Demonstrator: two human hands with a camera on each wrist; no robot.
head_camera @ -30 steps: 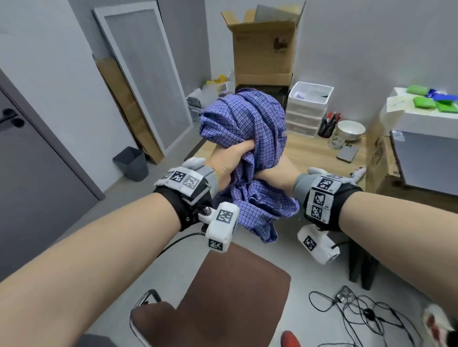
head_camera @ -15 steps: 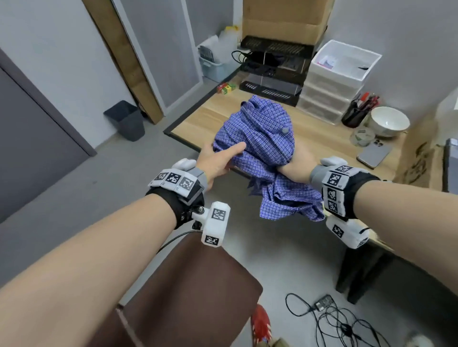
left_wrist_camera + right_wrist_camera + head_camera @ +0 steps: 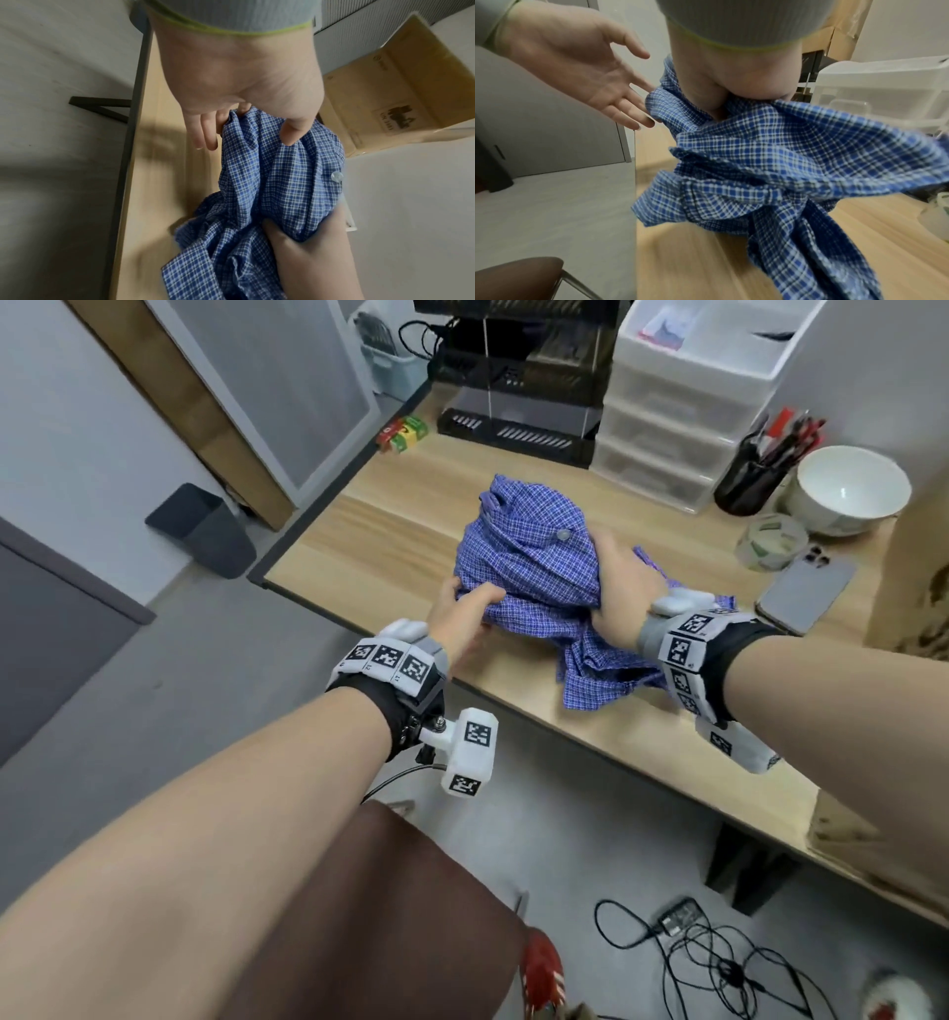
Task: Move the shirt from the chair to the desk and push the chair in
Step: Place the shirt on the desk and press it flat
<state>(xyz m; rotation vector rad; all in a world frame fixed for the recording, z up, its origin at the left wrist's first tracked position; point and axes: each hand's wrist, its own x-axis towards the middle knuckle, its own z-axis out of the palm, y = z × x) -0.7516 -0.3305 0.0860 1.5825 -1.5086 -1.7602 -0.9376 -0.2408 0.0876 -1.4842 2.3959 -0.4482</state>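
Observation:
The blue checked shirt [image 3: 534, 577] lies bunched on the wooden desk [image 3: 369, 541], with one end draped toward the front edge. My right hand [image 3: 616, 588] grips a fold on its right side, fingers buried in the cloth [image 3: 770, 142]. My left hand [image 3: 462, 608] rests against the shirt's left side with fingers straight; the right wrist view shows its palm [image 3: 590, 81] open. The brown chair seat [image 3: 411, 916] stands below my left forearm, away from the desk.
At the desk's back are white drawers [image 3: 683, 403], black trays [image 3: 513, 377], a pen cup [image 3: 755, 480], a white bowl [image 3: 847, 490], a tape roll [image 3: 770, 541] and a phone [image 3: 806, 593]. Cables [image 3: 719, 958] lie on the floor; a bin [image 3: 205, 531] stands left.
The shirt came down from mid-air onto the desk. My left hand loosened from a grip to straight fingers, while my right hand kept hold.

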